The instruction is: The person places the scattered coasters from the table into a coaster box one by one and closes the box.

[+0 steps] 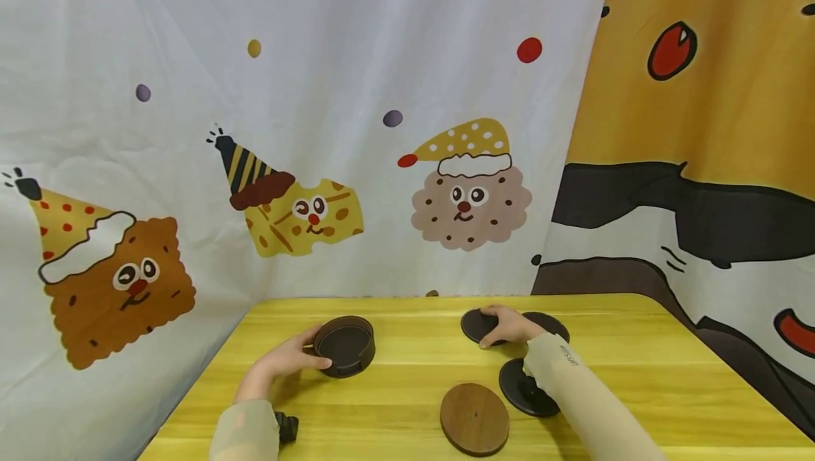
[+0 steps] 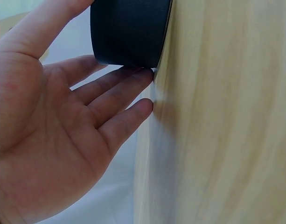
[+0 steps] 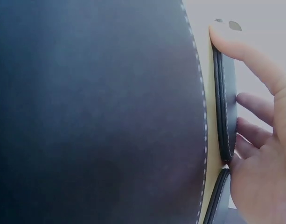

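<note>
holder (image 1: 342, 371) mouth up, axis apparently vertical

Bench (image 1: 395, 411): wood-grain surface, smooth, slight sheen. Coaster holder (image 2: 131, 32), left of centre in head view: leather-like, smooth, matt. Black coasters (image 1: 472, 325), right of centre: leather-like, matt; pale stitched edging in right-wrist view. Brown disc (image 1: 475, 420), lower frame: wood, smooth. Backdrop (image 1: 318, 79): printed cloth, soft folds. Sleeves (image 1: 598, 390): matt cloth.
</note>
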`<state>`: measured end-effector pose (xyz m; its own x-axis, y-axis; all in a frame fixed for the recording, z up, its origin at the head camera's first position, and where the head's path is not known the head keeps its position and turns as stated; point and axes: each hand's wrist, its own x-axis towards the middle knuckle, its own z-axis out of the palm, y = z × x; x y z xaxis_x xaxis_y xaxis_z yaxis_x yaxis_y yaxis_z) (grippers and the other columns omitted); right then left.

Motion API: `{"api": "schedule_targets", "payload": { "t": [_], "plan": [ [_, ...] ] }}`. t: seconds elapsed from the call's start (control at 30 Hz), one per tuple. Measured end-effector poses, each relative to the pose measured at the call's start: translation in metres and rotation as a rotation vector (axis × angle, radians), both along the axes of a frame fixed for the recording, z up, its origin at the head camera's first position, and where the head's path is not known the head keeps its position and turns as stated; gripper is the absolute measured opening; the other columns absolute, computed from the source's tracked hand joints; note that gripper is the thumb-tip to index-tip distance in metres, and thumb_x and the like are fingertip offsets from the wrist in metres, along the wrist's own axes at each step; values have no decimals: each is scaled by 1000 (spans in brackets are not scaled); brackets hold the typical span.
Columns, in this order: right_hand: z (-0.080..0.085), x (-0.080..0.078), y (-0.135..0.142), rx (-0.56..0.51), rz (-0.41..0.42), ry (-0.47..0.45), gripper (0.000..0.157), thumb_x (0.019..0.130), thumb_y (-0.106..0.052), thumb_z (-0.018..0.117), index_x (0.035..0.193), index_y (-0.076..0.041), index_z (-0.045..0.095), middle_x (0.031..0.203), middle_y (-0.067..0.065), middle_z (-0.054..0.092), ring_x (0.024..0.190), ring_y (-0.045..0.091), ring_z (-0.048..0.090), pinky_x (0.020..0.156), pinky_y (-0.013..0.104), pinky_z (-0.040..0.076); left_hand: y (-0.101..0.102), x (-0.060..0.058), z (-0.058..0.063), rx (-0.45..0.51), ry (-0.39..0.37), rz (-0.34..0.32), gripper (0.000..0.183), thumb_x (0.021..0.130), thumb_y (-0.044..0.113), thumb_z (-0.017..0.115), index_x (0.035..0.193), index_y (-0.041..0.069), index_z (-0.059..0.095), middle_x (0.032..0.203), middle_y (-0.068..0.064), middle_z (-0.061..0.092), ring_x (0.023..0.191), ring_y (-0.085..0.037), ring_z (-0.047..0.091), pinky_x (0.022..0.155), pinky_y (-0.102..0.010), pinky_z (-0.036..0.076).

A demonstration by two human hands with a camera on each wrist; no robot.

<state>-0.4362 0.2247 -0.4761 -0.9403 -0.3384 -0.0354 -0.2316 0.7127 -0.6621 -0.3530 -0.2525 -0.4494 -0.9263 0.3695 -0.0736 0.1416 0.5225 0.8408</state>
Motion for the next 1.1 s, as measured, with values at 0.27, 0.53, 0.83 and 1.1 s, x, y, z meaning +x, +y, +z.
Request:
{"api": "schedule_targets", "payload": {
  "t": [0.27, 0.53, 0.83, 1.1],
  "plan": [
    [7, 1, 1, -4, 18, 2, 91, 61, -30, 81, 134, 0, 35, 134, 21, 33, 119, 38, 34, 90, 49, 34, 1, 2, 2, -8, -10, 1, 87, 75, 26, 70, 141, 5, 18, 136, -24, 29, 120, -40, 32, 89, -55, 30],
    [29, -2, 3, -27, 53, 45, 88, 63, -27, 79, 134, 0, 35, 134, 21, 33, 120, 38, 33, 91, 50, 32, 1, 0, 1, 7, -3, -11, 86, 76, 25, 70, 141, 5, 17, 135, -24, 29, 118, -40, 35, 89, -54, 31],
    [65, -7, -11, 33, 66, 100, 81, 62, -32, 79, 130, -5, 44, 132, 18, 38, 120, 35, 35, 91, 48, 34, 0, 0, 1, -12, 15, -1, 86, 76, 26, 70, 141, 6, 17, 136, -23, 29, 122, -39, 30, 90, -55, 29],
    [86, -8, -27, 67, 107, 144, 81, 62, -38, 78, 130, -8, 45, 132, 14, 40, 118, 31, 38, 90, 44, 37, 0, 1, 1, -19, 17, 12, 89, 75, 27, 71, 141, 5, 17, 136, -22, 29, 122, -39, 29, 90, -55, 29]
  ]
}}
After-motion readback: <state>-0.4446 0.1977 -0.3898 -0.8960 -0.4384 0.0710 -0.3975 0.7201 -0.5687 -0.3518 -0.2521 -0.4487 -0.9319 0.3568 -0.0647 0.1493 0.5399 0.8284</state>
